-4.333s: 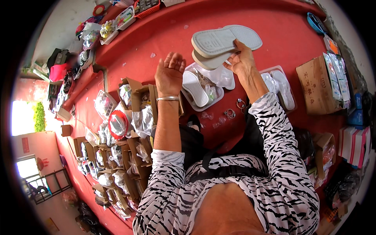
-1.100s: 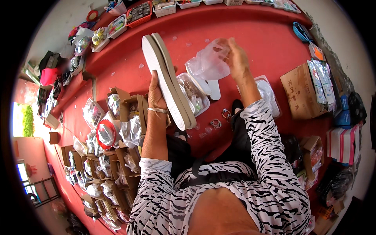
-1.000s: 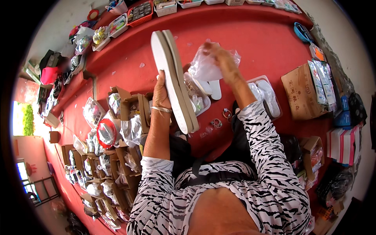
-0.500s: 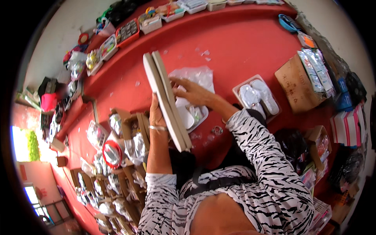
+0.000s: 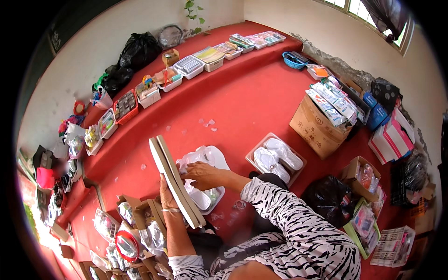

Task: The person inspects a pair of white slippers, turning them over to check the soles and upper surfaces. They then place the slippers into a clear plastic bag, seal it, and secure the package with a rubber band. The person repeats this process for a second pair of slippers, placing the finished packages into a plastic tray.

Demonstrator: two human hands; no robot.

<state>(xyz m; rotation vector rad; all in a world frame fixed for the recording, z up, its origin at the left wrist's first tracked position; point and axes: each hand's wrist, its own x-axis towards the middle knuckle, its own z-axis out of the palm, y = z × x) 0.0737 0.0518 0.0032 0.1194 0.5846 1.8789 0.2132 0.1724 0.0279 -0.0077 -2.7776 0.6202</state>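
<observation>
My left hand (image 5: 168, 195) is wrapped round the lower left side of two long, flat cream-and-beige slabs (image 5: 176, 184), held upright side by side with a narrow gap between them. I cannot make out their exact kind. Just right of the slabs is my right hand (image 5: 204, 174), fingers loosely bent and thumb apart. Its fingertips come close to the slabs; whether they touch is unclear. A crumpled clear plastic bag (image 5: 198, 155) lies behind this hand. Under it is a white plastic tray (image 5: 219, 158) with wrapped items, partly hidden by my right hand.
A tray with white wrapped slippers (image 5: 284, 154) is right of my knees. Farther right stand a cardboard box of packets (image 5: 317, 123) and a black bag (image 5: 326, 198). Several filled baskets line the raised red step (image 5: 256, 56). Boxes of wrapped goods (image 5: 149, 214) crowd the left.
The view has swung up, showing more of the back wall and window. My left hand still holds the slabs; my right hand has dropped lower along them, its fingers more bent.
</observation>
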